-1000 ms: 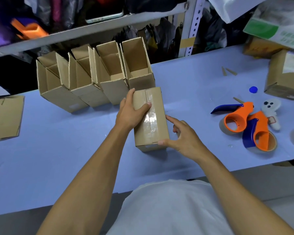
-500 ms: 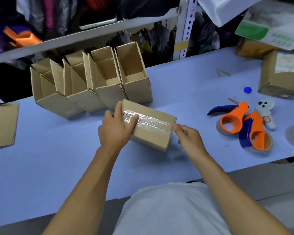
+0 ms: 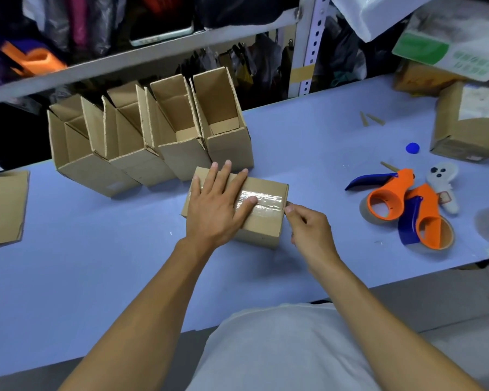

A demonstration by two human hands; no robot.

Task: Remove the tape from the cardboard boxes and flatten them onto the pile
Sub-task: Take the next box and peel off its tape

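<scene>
A small closed cardboard box (image 3: 266, 221) lies on its side on the blue table (image 3: 96, 263), with a strip of clear tape (image 3: 266, 200) running along its top. My left hand (image 3: 218, 207) lies flat on the box with straight fingers, pressing it down. At the box's right end, my right hand (image 3: 308, 230) pinches the tape's end between thumb and fingertips. Behind the box stands a row of several open cardboard boxes (image 3: 153, 136). A flattened piece of cardboard (image 3: 3, 207) lies at the table's left edge.
Two orange-and-blue tape dispensers (image 3: 407, 213) and a small white tool (image 3: 443, 187) lie to the right. A sealed box with a label (image 3: 469, 122) and a blue cap (image 3: 412, 148) sit at the far right. A metal shelf (image 3: 153, 49) overhangs the table's back.
The box was turned from lengthwise to crosswise and set down. My left hand shifted from gripping its end to lying flat on top. My right hand moved to the tape's right end.
</scene>
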